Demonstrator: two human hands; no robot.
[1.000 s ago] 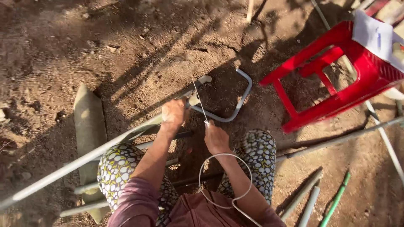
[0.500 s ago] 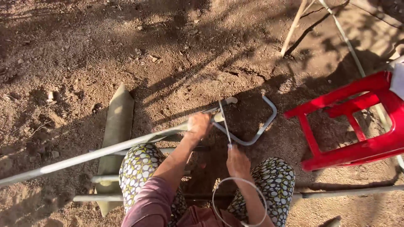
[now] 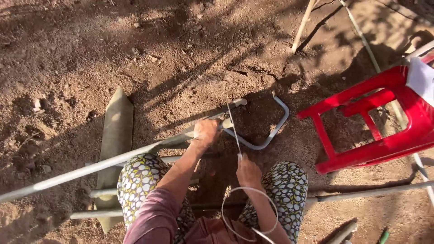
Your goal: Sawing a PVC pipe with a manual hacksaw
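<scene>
- Nearest the camera: a loop of pale wire (image 3: 246, 212) hangs slack between the seated person's knees, which are clothed in spotted fabric; a mauve sleeve covers the left upper arm.
- Right hand (image 3: 247, 171): fingers closed in a pinch on the wire, which runs from this grip straight up and away as a taut strand (image 3: 233, 129) toward the pole.
- Left hand (image 3: 205, 132): fingers wrapped and clamped around a long grey metal pole (image 3: 113, 160), gripping it close to its far end. The pole slants from the lower left edge of the view up to the hand, clear of the soil.
- Just beyond the left hand: a bent grey metal tube (image 3: 271, 135), curved like a hook, lies on the ground touching or nearly touching the pole's end; the exact joint is hidden by the hand.
- Step in hand, as judged: the strand appears to be drawn tight across the pole's end, a binding or lashing stage. The next move would call for a steady hold on the pole and constant tension on the strand so that the turns lie close.
- Left of the legs: a flat olive plank (image 3: 116, 135) lies on the soil, with further thin poles (image 3: 370, 192) lying beside the legs.
- Farther right: a red plastic stool (image 3: 384, 117) lies tipped on the dirt ground (image 3: 135, 45).
- Farthest: pale sticks (image 3: 303, 25) cross the upper edge.
</scene>
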